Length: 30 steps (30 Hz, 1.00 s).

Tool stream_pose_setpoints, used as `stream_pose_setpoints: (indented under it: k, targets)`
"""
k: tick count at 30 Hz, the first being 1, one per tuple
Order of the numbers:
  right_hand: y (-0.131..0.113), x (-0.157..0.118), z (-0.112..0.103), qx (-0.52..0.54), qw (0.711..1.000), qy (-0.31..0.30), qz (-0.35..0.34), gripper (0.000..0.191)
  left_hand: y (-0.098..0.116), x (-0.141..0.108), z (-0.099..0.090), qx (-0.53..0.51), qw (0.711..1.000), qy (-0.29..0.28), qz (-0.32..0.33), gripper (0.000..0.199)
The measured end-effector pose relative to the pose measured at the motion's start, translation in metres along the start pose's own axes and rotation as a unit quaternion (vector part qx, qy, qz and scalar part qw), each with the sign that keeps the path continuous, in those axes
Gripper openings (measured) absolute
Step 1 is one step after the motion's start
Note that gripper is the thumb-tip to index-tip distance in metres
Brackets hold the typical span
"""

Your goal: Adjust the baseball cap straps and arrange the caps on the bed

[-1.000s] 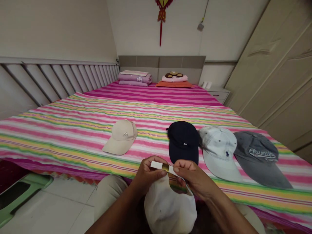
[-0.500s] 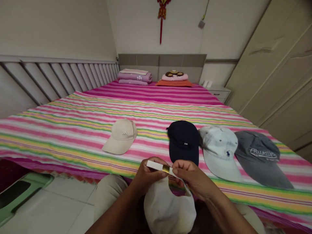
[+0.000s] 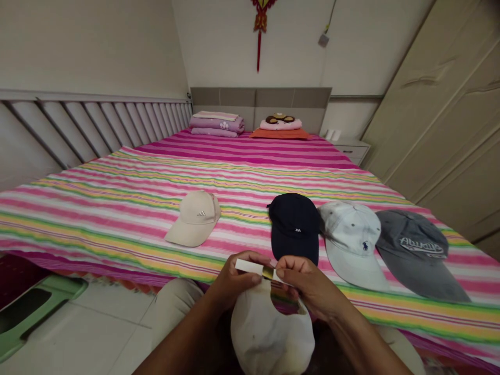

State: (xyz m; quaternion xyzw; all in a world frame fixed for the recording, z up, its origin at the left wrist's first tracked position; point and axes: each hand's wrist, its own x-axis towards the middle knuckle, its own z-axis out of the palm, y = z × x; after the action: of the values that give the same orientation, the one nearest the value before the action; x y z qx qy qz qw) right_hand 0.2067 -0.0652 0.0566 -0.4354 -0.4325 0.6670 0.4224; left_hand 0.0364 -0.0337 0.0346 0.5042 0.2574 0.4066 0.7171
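A whitish cap [image 3: 271,333] hangs crown down at the bottom centre, its rear opening facing up. Across the opening runs its white back strap [image 3: 248,266] with a gold-coloured buckle [image 3: 268,272]. My left hand [image 3: 240,276] pinches the strap left of the buckle. On the other side, my right hand [image 3: 302,278] grips the strap's right part close beside the buckle. Just beyond my hands lies a navy cap [image 3: 295,226] on the striped bed cover [image 3: 128,208].
A beige cap [image 3: 197,216] lies on the left of the bed. To the right are a pale blue-white cap [image 3: 353,239] and a grey cap [image 3: 417,245]. Folded bedding [image 3: 216,125] sits by the headboard. A green stool [image 3: 58,291] stands on the floor at left.
My left thumb has shifted slightly left along the strap, away from the buckle. My right hand stays on the strap, and the cap is almost unmoved.
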Motion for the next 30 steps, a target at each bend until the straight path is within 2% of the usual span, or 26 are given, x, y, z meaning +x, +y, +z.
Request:
stream_pose_setpoints:
  k: [2,4,7,9,11,14,19,22,25,30]
  targets:
    - [-0.002,-0.001,0.000,-0.004,1.000,0.001,0.001,0.027,0.006,0.002,-0.006,-0.074,0.995,-0.048,-0.044,0.056]
    - [-0.003,-0.002,0.000,-0.014,1.000,-0.001,0.000,0.026,0.015,0.005,-0.013,-0.104,0.986,-0.076,-0.106,0.062]
    - [-0.005,-0.002,0.001,-0.036,0.999,-0.003,-0.002,0.024,0.027,0.012,-0.020,-0.017,0.978,-0.084,-0.188,0.041]
    - [-0.006,-0.002,0.001,-0.043,0.999,-0.003,-0.004,0.023,0.031,0.015,-0.020,0.045,0.970,-0.095,-0.221,0.027]
    - [-0.008,-0.002,0.002,-0.046,0.999,0.001,-0.003,0.022,0.032,0.017,-0.017,0.059,0.964,-0.099,-0.242,0.021]
    - [-0.009,-0.002,0.002,-0.036,0.999,0.006,0.003,0.022,0.028,0.018,-0.012,0.025,0.969,-0.068,-0.238,0.020]
    - [-0.007,0.000,0.002,0.021,1.000,-0.009,0.008,0.024,0.016,0.015,-0.008,-0.037,0.982,-0.031,-0.184,0.019]
    - [-0.007,0.003,0.002,0.056,0.998,-0.032,0.008,0.024,0.012,0.013,-0.012,-0.039,0.978,-0.049,-0.197,0.020]
    - [-0.002,0.008,-0.004,0.088,0.992,-0.086,0.034,0.027,0.013,0.012,-0.019,-0.066,0.976,-0.049,-0.200,0.019]
    - [0.015,0.015,-0.025,0.144,0.981,-0.112,0.071,0.034,0.023,0.015,-0.032,-0.190,0.974,0.008,-0.126,0.018]
